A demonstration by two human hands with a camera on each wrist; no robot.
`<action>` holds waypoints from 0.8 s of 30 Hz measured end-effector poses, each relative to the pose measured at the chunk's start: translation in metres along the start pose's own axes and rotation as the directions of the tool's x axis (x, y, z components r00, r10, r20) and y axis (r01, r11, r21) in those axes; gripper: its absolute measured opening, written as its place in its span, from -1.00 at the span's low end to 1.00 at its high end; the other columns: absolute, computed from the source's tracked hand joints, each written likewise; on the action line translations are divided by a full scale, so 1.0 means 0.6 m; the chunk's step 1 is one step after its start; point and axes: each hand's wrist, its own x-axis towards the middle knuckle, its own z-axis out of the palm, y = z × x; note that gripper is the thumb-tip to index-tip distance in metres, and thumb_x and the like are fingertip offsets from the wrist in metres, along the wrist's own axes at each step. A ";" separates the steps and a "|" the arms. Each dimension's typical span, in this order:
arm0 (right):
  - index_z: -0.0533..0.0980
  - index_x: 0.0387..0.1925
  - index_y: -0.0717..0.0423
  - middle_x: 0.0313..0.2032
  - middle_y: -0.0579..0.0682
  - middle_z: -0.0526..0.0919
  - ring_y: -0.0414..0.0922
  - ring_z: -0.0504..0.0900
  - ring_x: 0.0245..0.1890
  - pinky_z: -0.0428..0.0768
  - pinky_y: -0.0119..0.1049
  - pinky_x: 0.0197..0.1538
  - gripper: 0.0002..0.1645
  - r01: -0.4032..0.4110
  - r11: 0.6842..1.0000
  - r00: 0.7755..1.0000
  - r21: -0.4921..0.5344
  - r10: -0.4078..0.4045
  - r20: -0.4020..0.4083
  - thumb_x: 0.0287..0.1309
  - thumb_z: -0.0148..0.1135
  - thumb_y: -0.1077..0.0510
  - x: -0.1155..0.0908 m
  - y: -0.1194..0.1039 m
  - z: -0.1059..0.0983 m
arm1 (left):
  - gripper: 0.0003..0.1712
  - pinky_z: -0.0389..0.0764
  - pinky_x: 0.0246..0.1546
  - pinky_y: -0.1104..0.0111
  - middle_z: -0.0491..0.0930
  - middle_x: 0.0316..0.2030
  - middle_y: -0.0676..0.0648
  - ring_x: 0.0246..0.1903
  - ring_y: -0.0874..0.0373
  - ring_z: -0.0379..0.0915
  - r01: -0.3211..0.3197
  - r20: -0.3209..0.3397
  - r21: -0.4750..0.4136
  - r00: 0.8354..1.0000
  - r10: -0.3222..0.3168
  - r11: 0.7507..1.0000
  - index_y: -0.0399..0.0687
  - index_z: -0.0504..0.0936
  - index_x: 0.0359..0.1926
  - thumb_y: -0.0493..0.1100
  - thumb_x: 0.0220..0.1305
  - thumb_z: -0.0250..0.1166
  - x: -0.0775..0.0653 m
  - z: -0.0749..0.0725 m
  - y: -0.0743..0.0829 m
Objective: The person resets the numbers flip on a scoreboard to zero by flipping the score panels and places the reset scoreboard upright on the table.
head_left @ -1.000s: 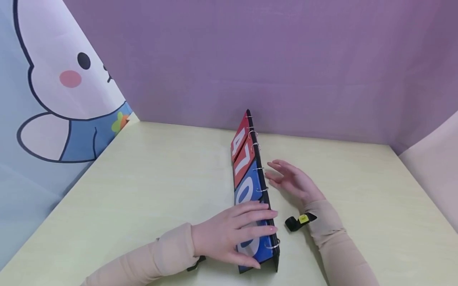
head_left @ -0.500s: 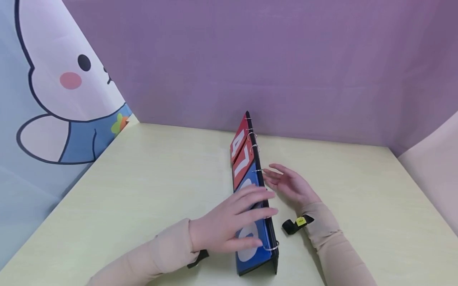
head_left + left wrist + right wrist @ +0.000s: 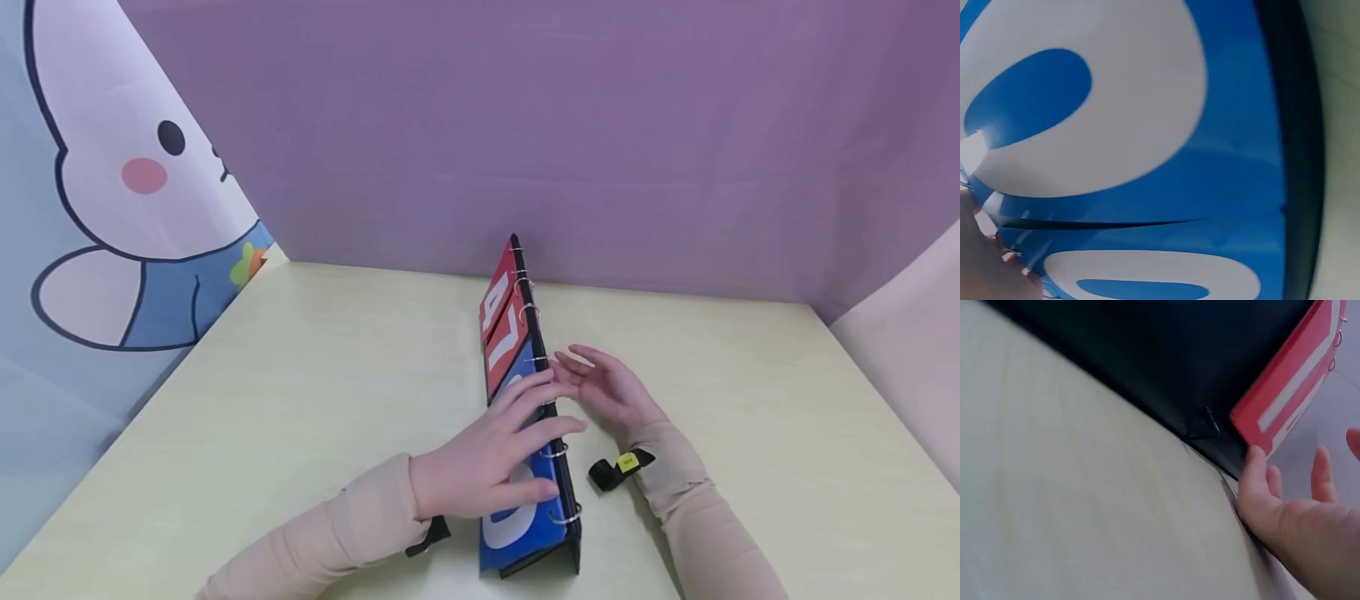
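A tabletop flip scoreboard (image 3: 568, 500) stands tented, its ringed top edge running away from me. Red cards (image 3: 497, 296) with white figures hang at the far end. Nearer is a blue card (image 3: 517, 529) with a white 0, its lower edge swung slightly out from the black stand; it fills much of the left wrist view. My left hand (image 3: 476, 471) lies over the blue cards, fingers spread and fairly straight across the ringed edge. Behind the scoreboard, my right hand (image 3: 611, 396) has loosely bent fingers beside the black back panel (image 3: 1141, 356), holding nothing.
The pale wood-grain table (image 3: 360, 350) extends on both sides of the scoreboard. A purple cloth backdrop (image 3: 480, 133) rises behind it, and a cartoon-printed curtain (image 3: 112, 208) hangs at left. Black camera straps (image 3: 621, 469) sit at my wrists.
My left hand lifted slightly and slid farther along the ringed edge. The nearest blue card's lower edge has swung outward to the left. My right hand has barely moved.
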 end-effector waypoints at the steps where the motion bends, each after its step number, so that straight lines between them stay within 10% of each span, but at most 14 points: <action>1: 0.34 -0.02 0.12 0.13 0.10 0.30 -0.07 0.41 0.10 0.45 -0.34 0.19 -0.79 0.000 1.000 1.000 0.031 0.000 -0.022 0.39 -0.05 0.13 0.001 -0.001 -0.001 | -0.22 0.07 0.39 0.01 -0.01 0.41 -0.11 0.46 -0.04 -0.30 -0.001 -0.006 0.000 1.000 0.001 1.000 0.02 0.26 0.30 0.38 0.35 -0.44 0.000 0.001 -0.001; 7: 0.08 0.15 0.07 -0.02 0.01 0.42 -0.19 0.47 -0.04 0.43 -0.46 0.16 -0.55 0.052 0.979 0.993 0.196 -0.030 -0.115 0.35 0.02 0.18 0.003 -0.007 -0.006 | -0.22 0.08 0.38 -0.02 0.05 0.37 -0.10 0.45 -0.06 -0.26 0.006 -0.028 -0.022 1.000 -0.007 1.000 0.03 0.28 0.26 0.40 0.34 -0.45 0.000 0.007 -0.003; 13: 0.35 -0.16 0.08 -0.33 -0.04 0.61 -0.23 0.55 -0.37 0.50 -0.46 -0.28 -0.93 0.103 0.994 0.991 0.032 -0.100 -0.091 0.39 -0.05 0.18 -0.002 -0.007 -0.006 | -0.22 0.06 0.38 -0.03 0.05 0.38 -0.07 0.45 -0.04 -0.29 0.022 -0.028 -0.044 0.999 -0.023 0.999 0.05 0.29 0.26 0.41 0.33 -0.44 -0.002 0.009 -0.005; 24: 0.53 -0.32 0.04 -0.45 -0.10 0.68 -0.27 0.56 -0.49 0.48 -0.50 -0.33 -0.72 0.140 0.985 0.984 -0.098 -0.149 -0.092 0.43 -0.12 0.18 -0.009 -0.007 -0.001 | -0.26 0.06 0.38 -0.02 0.06 0.37 -0.08 0.45 -0.04 -0.28 0.005 -0.041 -0.031 0.999 -0.006 1.000 0.07 0.29 0.24 0.39 0.35 -0.42 -0.003 0.012 -0.009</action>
